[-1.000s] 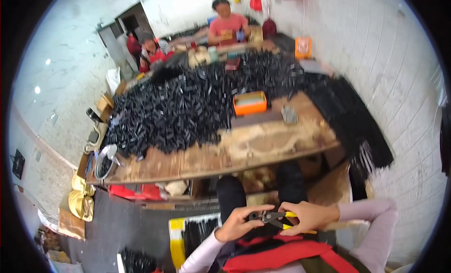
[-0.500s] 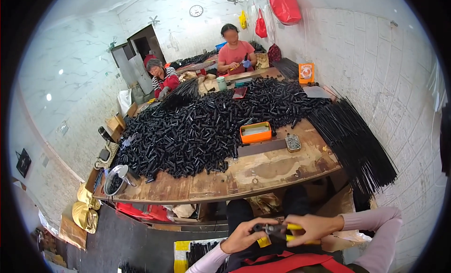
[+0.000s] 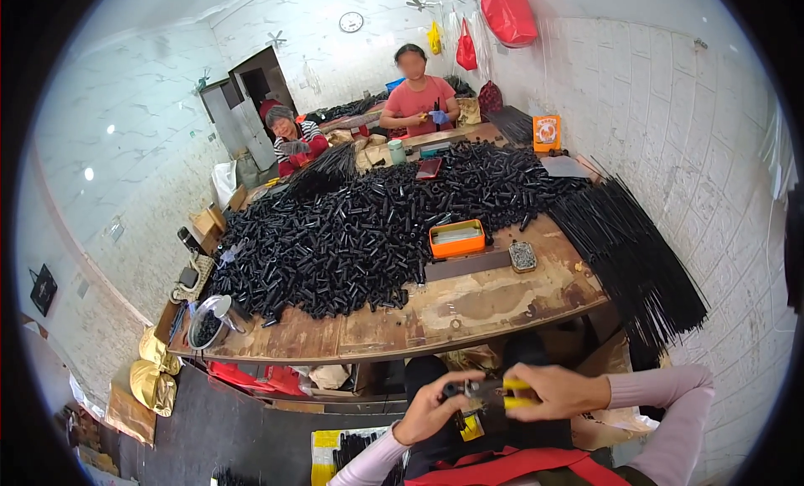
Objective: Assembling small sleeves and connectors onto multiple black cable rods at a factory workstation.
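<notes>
Over my lap, my right hand is wrapped round the yellow handles of a pair of pliers. Their metal jaws point left, toward my left hand. Between its thumb and fingers, that hand pinches a small black tubular piece. Whether the jaws touch the piece I cannot tell, because fingers partly cover the spot. Beyond my hands, a large heap of similar short black pieces spreads over the wooden table.
An orange box and a small tin of tiny metal parts stand near the table's front. Long black rods overhang its right side. A metal bowl sits front left. Two people, one in pink, one in striped sleeves, work across the table.
My right hand and the pliers have shifted slightly up, and the handles look closer together. My left hand still holds the black piece. Across the table, the person on the left has lifted their head.
</notes>
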Tool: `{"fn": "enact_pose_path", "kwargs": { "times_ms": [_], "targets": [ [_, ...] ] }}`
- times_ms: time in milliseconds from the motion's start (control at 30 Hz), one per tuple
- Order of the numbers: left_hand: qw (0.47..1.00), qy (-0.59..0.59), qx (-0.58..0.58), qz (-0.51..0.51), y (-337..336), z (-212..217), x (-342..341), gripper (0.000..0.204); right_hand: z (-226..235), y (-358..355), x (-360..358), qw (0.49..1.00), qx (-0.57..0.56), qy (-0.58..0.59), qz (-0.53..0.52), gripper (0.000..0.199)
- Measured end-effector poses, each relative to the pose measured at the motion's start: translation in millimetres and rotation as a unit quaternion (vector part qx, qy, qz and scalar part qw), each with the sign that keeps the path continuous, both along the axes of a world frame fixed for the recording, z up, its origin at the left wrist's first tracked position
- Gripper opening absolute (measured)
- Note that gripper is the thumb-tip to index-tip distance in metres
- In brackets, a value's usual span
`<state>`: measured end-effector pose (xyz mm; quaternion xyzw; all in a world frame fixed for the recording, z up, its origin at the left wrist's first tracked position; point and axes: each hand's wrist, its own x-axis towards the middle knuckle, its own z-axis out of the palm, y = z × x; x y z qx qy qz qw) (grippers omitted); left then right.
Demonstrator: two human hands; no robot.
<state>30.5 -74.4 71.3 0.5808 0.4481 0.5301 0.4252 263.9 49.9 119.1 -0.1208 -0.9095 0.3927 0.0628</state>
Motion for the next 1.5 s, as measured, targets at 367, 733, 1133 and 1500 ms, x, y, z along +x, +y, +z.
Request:
{"fn": "enact_pose_path", "kwargs": {
  "times_ms": [367,733,1133,1500],
  "targets": [
    [0.984,-0.033,-0.066,-0.163,-16.1,-3.0,-11.5,0.039,-51.6,-18.8,6.8,0.935,-0.318,-0.054,0.151,0.041],
    [1.0,-0.011,-0.006,-0.013,8.6,2.8,-8.4,0.055,-25.6,15.0,-26.6,0.998,-0.066,0.018,-0.006,0.028],
    [1.0,0.018,-0.018,0.007,-5.1,-17.9,-5.4,0.029,0.1,2.6,-17.6,0.973,-0.204,-0.106,0.005,0.027],
    [0.984,0.052,-0.015,-0.17,-3.3,-13.5,-19.5,0.041,9.4,14.5,-20.5,0.828,-0.446,-0.338,0.026,0.04]
  ]
}}
